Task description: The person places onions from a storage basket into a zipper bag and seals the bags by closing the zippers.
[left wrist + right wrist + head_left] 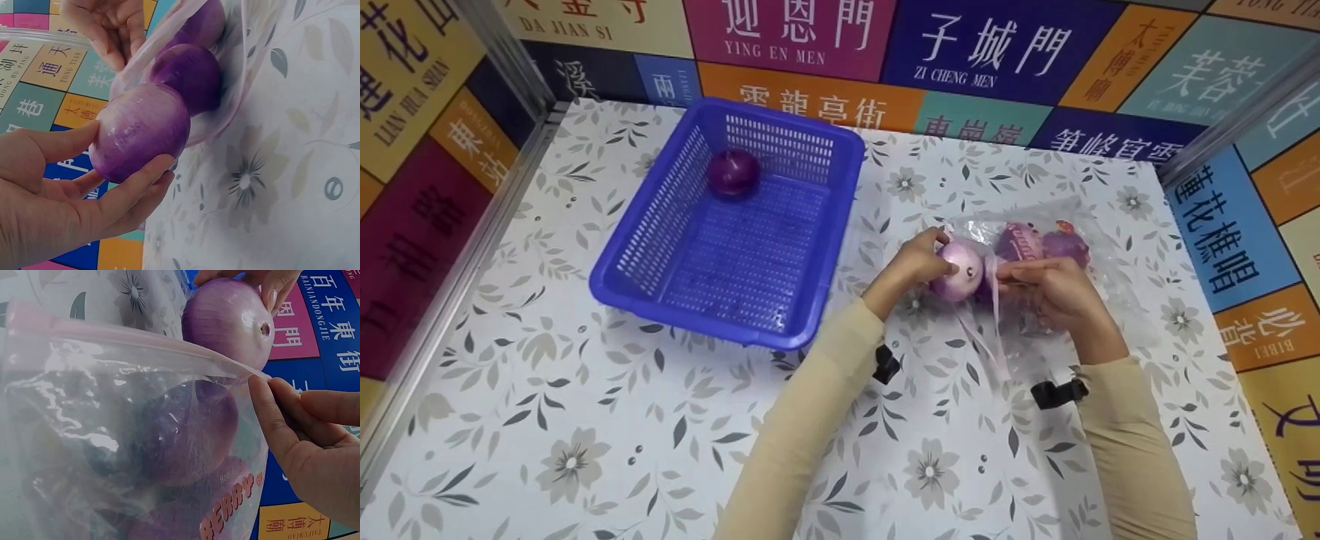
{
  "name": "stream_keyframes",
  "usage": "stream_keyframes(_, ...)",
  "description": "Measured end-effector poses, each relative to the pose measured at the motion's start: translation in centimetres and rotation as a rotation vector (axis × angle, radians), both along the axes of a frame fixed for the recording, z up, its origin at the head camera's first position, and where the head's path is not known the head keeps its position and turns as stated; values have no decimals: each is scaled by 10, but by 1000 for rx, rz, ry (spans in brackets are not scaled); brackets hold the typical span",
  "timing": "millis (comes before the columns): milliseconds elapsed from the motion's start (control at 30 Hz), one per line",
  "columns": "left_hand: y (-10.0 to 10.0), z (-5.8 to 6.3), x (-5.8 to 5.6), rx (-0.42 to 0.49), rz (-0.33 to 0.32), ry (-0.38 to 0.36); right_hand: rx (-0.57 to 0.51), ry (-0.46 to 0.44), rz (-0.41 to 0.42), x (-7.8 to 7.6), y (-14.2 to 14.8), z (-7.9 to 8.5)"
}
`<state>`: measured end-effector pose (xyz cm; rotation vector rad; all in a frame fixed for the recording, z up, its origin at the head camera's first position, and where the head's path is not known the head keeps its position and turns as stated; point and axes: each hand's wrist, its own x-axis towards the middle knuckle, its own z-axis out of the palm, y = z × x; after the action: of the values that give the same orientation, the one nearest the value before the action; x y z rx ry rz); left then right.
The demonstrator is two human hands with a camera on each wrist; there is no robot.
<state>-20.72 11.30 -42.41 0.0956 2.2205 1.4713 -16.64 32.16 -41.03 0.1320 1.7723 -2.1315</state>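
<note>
My left hand point(916, 262) grips a pale purple onion point(958, 271) at the mouth of a clear plastic bag point(1091, 225). Fingers and thumb lie around the onion's sides in the left wrist view. My right hand point(1063, 294) pinches the bag's pinkish rim point(152, 338), holding the mouth apart. Inside the bag lie several darker purple onions point(188, 77), partly hidden by the film and its printed red lettering point(228, 506). To the left, a single dark purple onion point(733, 174) rests in the far left corner of a blue plastic basket point(765, 337).
The basket stands left of both hands on a white floral-patterned tabletop point(585, 420). Colourful panels with Chinese lettering point(802, 34) rise behind the table and along both sides. Black camera straps point(1057, 393) sit at the wrists.
</note>
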Motion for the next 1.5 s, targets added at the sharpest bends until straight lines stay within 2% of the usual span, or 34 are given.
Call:
stream_keyframes(200, 2, -6, 0, 44, 22, -96, -11, 22, 3, -1, -1, -1)
stream_keyframes(367, 2, -11, 1, 103, 29, -117, -48, 37, 15, -1, -1, -2)
stream_keyframes(533, 1, -16, 2, 164, 33, -114, -38, 28, 11, -2, -1, -2)
stream_keyframes(833, 1, -21, 3, 220, 51, -114, -36, 12, 4, -2, -1, -2)
stream_keyframes(1133, 3, -28, 3, 198, 80, -112, -26, 12, 9, -2, 0, -3)
stream_keyframes(1500, 8, -33, 4, 196, 127, -100, -85, 36, 23, 0, -1, -4)
